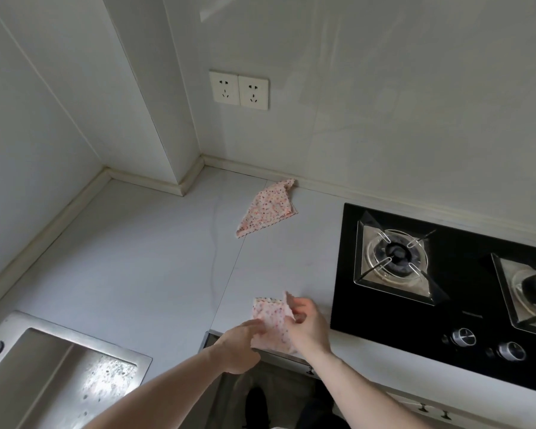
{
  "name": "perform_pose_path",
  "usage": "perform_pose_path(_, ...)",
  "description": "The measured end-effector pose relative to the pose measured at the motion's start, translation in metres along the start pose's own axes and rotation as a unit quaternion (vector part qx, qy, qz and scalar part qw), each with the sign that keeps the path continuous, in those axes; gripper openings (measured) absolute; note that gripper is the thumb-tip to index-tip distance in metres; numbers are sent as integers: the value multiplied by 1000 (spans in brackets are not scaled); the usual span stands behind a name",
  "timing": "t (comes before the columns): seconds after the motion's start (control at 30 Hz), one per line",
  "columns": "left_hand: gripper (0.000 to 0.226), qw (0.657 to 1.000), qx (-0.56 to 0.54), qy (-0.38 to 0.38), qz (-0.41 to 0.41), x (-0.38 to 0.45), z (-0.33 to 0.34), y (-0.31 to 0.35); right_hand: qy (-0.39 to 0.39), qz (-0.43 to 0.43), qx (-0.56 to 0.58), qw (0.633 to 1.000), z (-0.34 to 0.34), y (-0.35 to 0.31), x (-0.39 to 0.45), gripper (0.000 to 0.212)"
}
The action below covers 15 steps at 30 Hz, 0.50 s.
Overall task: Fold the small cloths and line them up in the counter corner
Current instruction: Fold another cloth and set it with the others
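Near cloth (273, 323): pink, speckled, held at the counter's (143, 243) front edge, just left of the hob (446, 305); right hand (307, 326) pinches its upper right corner, which is lifted, between thumb and fingers, while left hand (239, 345) has fingers curled at its lower left edge, the exact grip there hidden. Far cloth (266, 207): same print, lying loosely folded and rumpled on the counter near the back wall, well apart from the hands, right of the corner. Surroundings: steel sink (56, 366) at lower left; double socket (239, 93) on the wall above.
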<state>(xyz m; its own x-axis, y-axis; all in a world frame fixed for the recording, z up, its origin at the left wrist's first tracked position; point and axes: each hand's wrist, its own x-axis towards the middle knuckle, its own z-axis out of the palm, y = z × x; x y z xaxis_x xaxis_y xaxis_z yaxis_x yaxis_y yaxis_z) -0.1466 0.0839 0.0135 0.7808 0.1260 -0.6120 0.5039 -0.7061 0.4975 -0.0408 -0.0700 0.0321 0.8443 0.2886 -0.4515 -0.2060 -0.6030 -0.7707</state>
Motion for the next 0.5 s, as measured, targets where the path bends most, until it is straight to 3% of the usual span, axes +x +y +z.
perform_pose_path(0.13, 42, 987, -100, 95, -83, 9, -6, -10, -71, -30, -17, 997, 21, -2, 2, 30)
perform_pose_path(0.27, 50, 978, -128, 102, -128, 18, -17, -13, -153, -40, -36, 987, 21, 1, 6, 39)
perform_pose_path(0.37, 49, 977, -132, 106, -127, 31, -24, -2, -97, -38, -49, 993, 9, 5, 10, 24)
perform_pose_path(0.5, 62, 987, -85, 103, -93, 54, -29, 15, -22, -7, -63, 998, -10, 15, 19, 23)
